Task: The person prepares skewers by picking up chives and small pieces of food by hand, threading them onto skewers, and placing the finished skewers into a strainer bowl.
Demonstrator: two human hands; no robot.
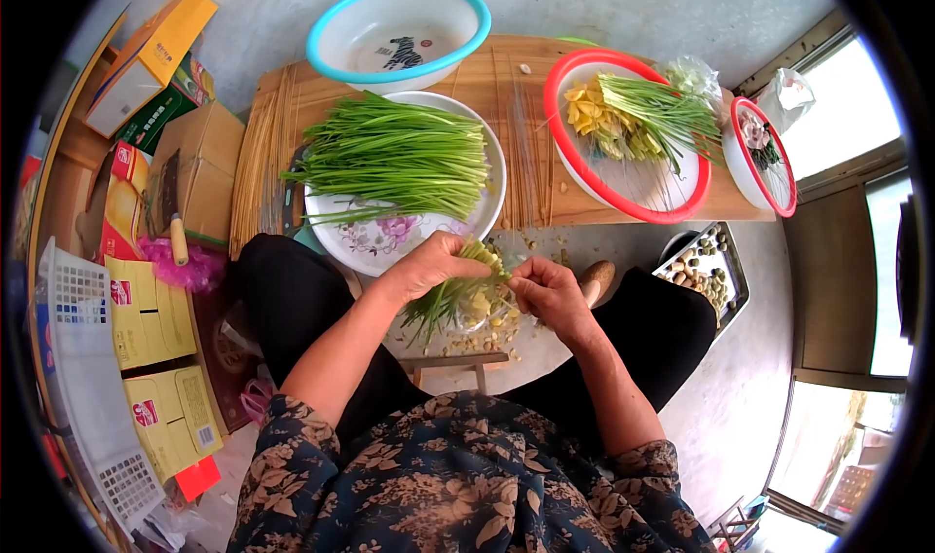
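Note:
My left hand (pixel 429 267) is closed around a small bunch of garlic chives (pixel 435 305), held between my knees with the pale cut ends toward the right. My right hand (pixel 551 295) pinches beside those ends; what lies between its fingertips is too small to make out. Just beyond my hands a white flowered plate (pixel 336 239) bears a large heap of garlic chives (pixel 394 154), their pale ends lined up on the right. Thin bamboo skewers (pixel 526 149) lie on the wooden table right of the plate.
A blue-rimmed basin (pixel 467 13) stands behind the plate. At right are a red-rimmed basin (pixel 696 202) with skewered greens and yellow pieces, and a smaller red-rimmed bowl (pixel 730 154). A tray (pixel 742 278) sits beside my right knee. Cartons (pixel 151 310) and a wooden-handled knife (pixel 178 241) are at left.

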